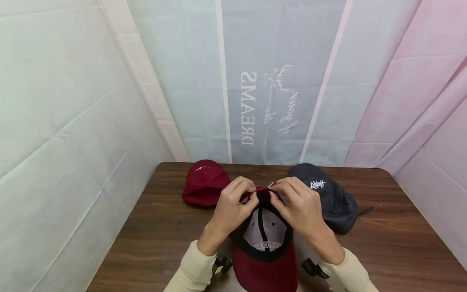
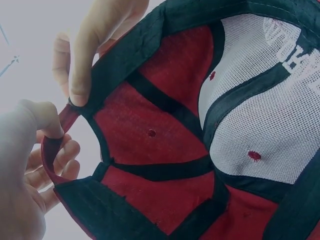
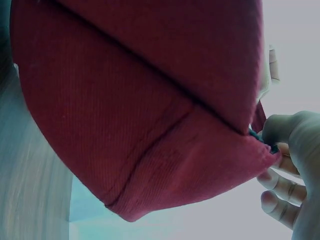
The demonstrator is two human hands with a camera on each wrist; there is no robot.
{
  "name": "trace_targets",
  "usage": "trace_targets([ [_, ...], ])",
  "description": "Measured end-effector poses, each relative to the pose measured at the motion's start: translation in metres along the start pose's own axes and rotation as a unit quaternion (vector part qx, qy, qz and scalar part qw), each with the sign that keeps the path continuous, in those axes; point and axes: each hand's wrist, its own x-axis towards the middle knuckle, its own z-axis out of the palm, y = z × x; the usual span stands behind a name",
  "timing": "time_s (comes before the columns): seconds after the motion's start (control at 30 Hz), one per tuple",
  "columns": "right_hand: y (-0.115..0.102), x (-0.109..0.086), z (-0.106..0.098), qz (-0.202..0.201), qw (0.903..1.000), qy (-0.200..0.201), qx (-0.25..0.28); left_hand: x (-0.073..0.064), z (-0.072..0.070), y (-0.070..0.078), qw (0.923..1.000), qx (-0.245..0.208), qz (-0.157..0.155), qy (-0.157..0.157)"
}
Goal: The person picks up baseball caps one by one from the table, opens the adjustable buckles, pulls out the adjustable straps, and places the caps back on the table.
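Note:
A dark red baseball cap is held with its inside facing the head camera and its brim down. Black tape edges its lining, and white mesh backs the front panels. My left hand pinches the back strap between thumb and fingers. On the other side of the back opening, my right hand pinches the cap's edge, close to a small metal buckle. In the right wrist view, the cap's outer crown hides most of my left hand.
Another red cap lies at the back left of the brown wooden table. A dark navy cap with white lettering sits behind my right hand. Fabric curtains enclose the back and both sides.

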Motion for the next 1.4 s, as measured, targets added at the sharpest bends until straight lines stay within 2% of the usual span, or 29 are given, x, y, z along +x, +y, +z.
trace_targets([
  [0.47, 0.003, 0.000, -0.001, 0.004, 1.0000, 0.000, -0.006, -0.002, -0.002, -0.004, 1.0000, 0.001, -0.001, 0.006],
  [0.77, 0.022, -0.006, -0.005, 0.036, 0.9988, 0.007, -0.032, -0.001, -0.011, -0.014, 0.9990, -0.009, -0.019, 0.038],
  [1.23, 0.026, -0.010, -0.004, 0.052, 0.9980, 0.002, -0.037, -0.004, -0.015, -0.017, 0.9989, -0.017, -0.035, 0.025],
  [1.4, 0.025, -0.010, -0.004, 0.056, 0.9977, -0.001, -0.038, -0.007, -0.015, -0.018, 0.9992, -0.017, -0.034, 0.009],
])
